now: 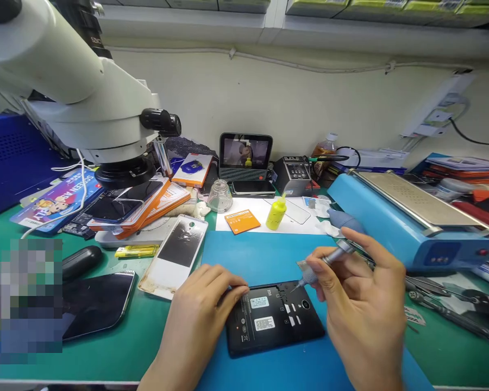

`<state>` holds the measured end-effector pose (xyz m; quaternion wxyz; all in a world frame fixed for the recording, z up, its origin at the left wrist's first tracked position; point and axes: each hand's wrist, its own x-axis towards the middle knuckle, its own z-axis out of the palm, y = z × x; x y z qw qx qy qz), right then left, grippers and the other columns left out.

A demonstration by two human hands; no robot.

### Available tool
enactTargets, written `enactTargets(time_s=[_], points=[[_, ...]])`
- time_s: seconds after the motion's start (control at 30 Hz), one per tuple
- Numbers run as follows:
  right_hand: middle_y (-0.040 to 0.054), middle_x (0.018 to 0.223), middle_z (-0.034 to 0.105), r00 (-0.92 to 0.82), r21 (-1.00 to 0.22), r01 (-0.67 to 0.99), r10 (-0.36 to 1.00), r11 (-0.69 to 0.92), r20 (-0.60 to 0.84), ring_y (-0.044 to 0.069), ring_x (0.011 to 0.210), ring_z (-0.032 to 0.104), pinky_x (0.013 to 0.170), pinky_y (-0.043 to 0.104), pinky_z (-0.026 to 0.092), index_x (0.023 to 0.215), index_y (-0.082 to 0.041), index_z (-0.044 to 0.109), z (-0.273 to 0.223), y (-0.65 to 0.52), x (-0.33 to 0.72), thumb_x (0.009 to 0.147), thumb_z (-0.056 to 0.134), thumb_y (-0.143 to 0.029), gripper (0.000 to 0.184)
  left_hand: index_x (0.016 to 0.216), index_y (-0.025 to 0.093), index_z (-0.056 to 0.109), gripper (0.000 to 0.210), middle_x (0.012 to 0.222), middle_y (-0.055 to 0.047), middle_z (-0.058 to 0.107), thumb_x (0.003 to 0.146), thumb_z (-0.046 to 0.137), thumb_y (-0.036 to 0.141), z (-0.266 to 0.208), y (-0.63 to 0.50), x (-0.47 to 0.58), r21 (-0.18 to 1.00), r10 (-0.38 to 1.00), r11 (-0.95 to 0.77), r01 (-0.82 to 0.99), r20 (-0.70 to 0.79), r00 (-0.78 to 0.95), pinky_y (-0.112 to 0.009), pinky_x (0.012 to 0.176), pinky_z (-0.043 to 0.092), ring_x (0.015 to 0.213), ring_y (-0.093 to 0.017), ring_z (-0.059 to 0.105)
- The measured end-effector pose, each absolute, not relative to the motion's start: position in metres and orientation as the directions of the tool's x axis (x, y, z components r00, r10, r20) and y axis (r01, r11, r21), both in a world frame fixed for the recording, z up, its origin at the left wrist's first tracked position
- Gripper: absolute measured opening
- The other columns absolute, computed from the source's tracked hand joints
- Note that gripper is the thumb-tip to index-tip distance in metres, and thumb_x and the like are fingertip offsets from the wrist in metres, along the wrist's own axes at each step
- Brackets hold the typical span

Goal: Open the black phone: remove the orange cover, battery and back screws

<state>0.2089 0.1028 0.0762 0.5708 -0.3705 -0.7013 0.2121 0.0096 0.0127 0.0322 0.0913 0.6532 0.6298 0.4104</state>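
A black smartphone (275, 339) lies on the blue mat with its back cover off, showing white labels and an "mi" mark. My left hand (206, 304) is closed at its upper left corner, thumb and fingertips on the edge. In my right hand (362, 304) is a grey metal screwdriver (330, 259), gripped between thumb and fingers. It slants down left, its tip at the phone's upper part near the camera lens. A small flat silvery piece (303, 266) shows beside the screwdriver; what it is I cannot tell.
Beyond the phone are an orange battery (242, 221) and a yellow bottle (276, 213). A white phone panel (175, 260) and a dark phone (100, 304) lie left. A microscope (106, 108) overhangs the left side; a blue heating plate machine (411, 217) stands right, tweezers (452, 312) nearer.
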Motion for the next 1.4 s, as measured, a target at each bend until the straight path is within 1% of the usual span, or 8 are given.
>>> enactTargets(time_s=[0.13,0.27,0.43,0.63,1.0,1.1,1.27,1.4], points=[[0.0007,0.102,0.078,-0.135,-0.646,0.387,0.734,0.658,0.666,0.015,0.081,0.079,0.074,0.028,0.070,0.145,-0.028,0.062,0.069,0.114,0.222,0.107,0.075,-0.036,0.041,0.099,0.027,0.073,0.015,0.096,0.003,0.078,0.111,0.066,0.024,0.030,0.012,0.005,0.630,0.913,-0.184,0.755,0.395,-0.107,-0.034,0.079,0.053,0.090,-0.020,0.071],[0.0013,0.106,0.080,-0.231,-0.570,0.430,0.696,0.700,0.680,0.016,0.089,0.081,0.078,0.027,0.070,0.150,-0.027,0.060,0.055,0.117,0.221,0.111,0.068,-0.032,0.040,0.103,0.030,0.074,0.015,0.100,0.004,0.078,0.114,0.064,0.030,0.029,0.013,0.003,0.611,0.926,-0.207,0.764,0.375,-0.049,-0.033,0.081,0.055,0.092,-0.019,0.072],[0.0019,0.111,0.080,-0.291,-0.522,0.441,0.667,0.730,0.686,0.017,0.095,0.082,0.086,0.029,0.070,0.154,-0.028,0.056,0.052,0.116,0.216,0.112,0.066,-0.029,0.043,0.103,0.030,0.074,0.018,0.109,0.003,0.079,0.115,0.060,0.028,0.030,0.012,0.005,0.584,0.932,-0.230,0.778,0.363,0.003,-0.034,0.083,0.055,0.094,-0.020,0.072],[0.0031,0.112,0.081,-0.305,-0.520,0.443,0.668,0.730,0.678,0.018,0.096,0.083,0.087,0.031,0.071,0.152,-0.027,0.055,0.052,0.116,0.214,0.113,0.065,-0.029,0.041,0.103,0.028,0.073,0.020,0.107,0.001,0.079,0.116,0.058,0.028,0.030,0.012,0.005,0.561,0.932,-0.242,0.792,0.361,0.029,-0.035,0.083,0.055,0.095,-0.021,0.071],[0.0021,0.112,0.080,-0.316,-0.487,0.469,0.655,0.737,0.687,0.015,0.096,0.082,0.087,0.026,0.069,0.153,-0.027,0.053,0.051,0.116,0.214,0.114,0.063,-0.027,0.040,0.100,0.026,0.071,0.017,0.105,0.002,0.079,0.113,0.062,0.023,0.032,0.013,0.007,0.558,0.927,-0.245,0.793,0.374,0.023,-0.035,0.081,0.055,0.092,-0.022,0.070],[0.0022,0.112,0.079,-0.346,-0.447,0.475,0.627,0.758,0.698,0.015,0.097,0.081,0.088,0.026,0.068,0.153,-0.027,0.052,0.052,0.116,0.215,0.113,0.064,-0.024,0.042,0.101,0.026,0.071,0.016,0.105,0.002,0.079,0.113,0.062,0.022,0.032,0.013,0.009,0.561,0.925,-0.242,0.791,0.379,0.014,-0.035,0.081,0.055,0.092,-0.021,0.070],[-0.0010,0.101,0.075,-0.440,-0.322,0.452,0.522,0.832,0.730,0.014,0.083,0.074,0.075,0.028,0.063,0.146,-0.029,0.056,0.057,0.117,0.217,0.109,0.071,-0.019,0.041,0.101,0.026,0.071,0.015,0.105,0.002,0.079,0.112,0.063,0.021,0.032,0.013,0.008,0.567,0.925,-0.249,0.785,0.379,0.019,-0.036,0.082,0.053,0.092,-0.021,0.069],[0.0006,0.108,0.078,-0.482,-0.292,0.443,0.500,0.848,0.719,0.014,0.090,0.074,0.082,0.029,0.062,0.148,-0.027,0.056,0.061,0.114,0.216,0.111,0.064,-0.014,0.040,0.102,0.026,0.071,0.014,0.105,0.003,0.079,0.112,0.064,0.021,0.031,0.013,0.008,0.575,0.925,-0.244,0.781,0.379,0.011,-0.036,0.083,0.052,0.093,-0.021,0.068]])
